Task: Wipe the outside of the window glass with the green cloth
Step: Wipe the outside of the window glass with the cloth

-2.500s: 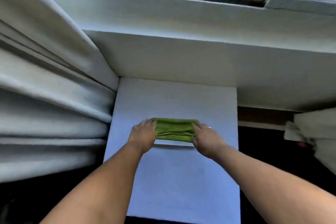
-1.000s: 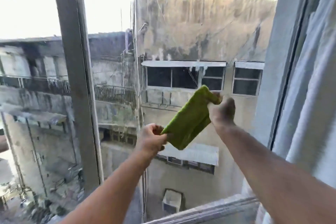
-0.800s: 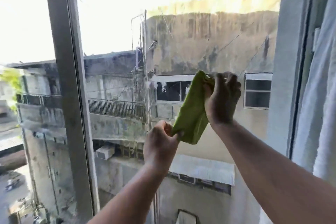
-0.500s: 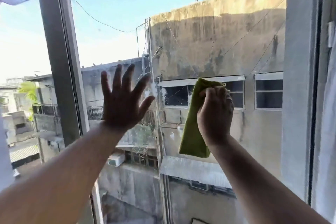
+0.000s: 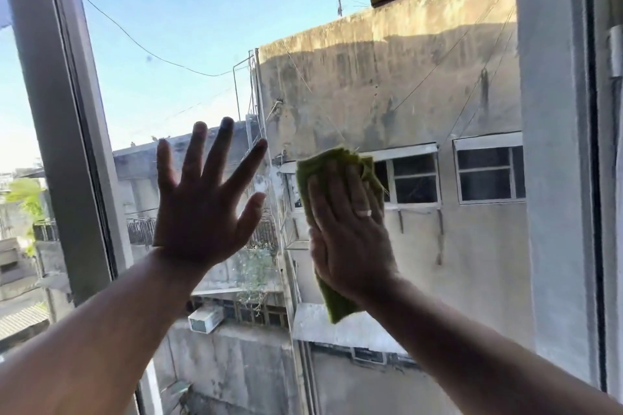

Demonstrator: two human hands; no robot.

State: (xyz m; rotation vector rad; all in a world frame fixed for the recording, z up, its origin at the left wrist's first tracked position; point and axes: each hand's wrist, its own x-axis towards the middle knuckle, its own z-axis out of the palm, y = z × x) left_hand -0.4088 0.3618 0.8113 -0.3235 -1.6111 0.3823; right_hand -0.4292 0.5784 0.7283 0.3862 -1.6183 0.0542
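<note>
We spread our left hand (image 5: 202, 209) flat and empty on the glass (image 5: 188, 44), likely as a brace; right hand (image 5: 347, 232) presses the cloth (image 5: 337, 308) against the pane, right of centre, palm flat for even wiping.

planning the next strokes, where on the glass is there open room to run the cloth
Open glass lies above both hands up to the sky, and right of the green cloth to the right frame. It is tight between the splayed left hand and the right hand pressing the cloth.
</note>
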